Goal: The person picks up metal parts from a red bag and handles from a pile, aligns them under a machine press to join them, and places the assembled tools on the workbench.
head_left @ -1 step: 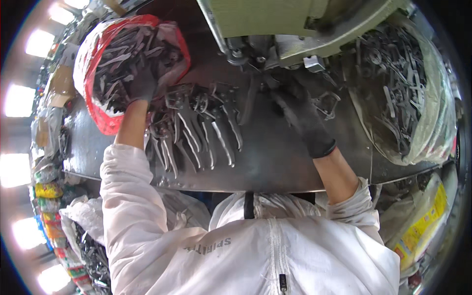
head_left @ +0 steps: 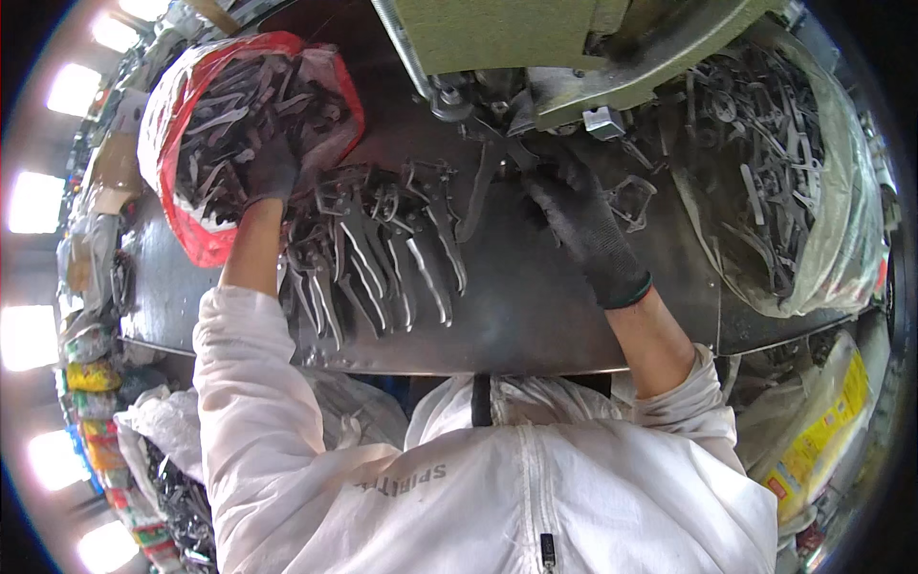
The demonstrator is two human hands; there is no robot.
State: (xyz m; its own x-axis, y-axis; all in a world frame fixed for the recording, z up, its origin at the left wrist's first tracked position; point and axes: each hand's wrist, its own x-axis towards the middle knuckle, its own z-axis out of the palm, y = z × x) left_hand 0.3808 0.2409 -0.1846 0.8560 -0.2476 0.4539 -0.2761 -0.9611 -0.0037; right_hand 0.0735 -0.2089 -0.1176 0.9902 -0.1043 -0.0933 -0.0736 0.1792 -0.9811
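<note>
My left hand [head_left: 273,170], in a dark glove, reaches into a clear plastic bag with a red rim [head_left: 350,88]. Its fingers are hidden among the loose grey metal parts [head_left: 222,120] heaped inside. My right hand [head_left: 585,215], gloved too, is at the lower front of a green machine [head_left: 507,36]. Its fingers curl around a small metal part [head_left: 521,153] there; their tips are partly hidden. Left of that part a dark curved handle [head_left: 475,196] slants down from under the machine. Between my hands lie several plier-like tools [head_left: 368,253] with long curved silver handles.
A second plastic bag [head_left: 846,210] full of metal pieces stands on the right of the dark metal table [head_left: 535,316]. A small wire-like metal frame [head_left: 631,203] lies beside my right hand. Below the table's right edge is a white and yellow sack [head_left: 813,435].
The whole view has shifted slightly. My left hand stays inside the red-rimmed bag and my right hand stays at the machine, with its fingers and the dark handle showing more sharply.
</note>
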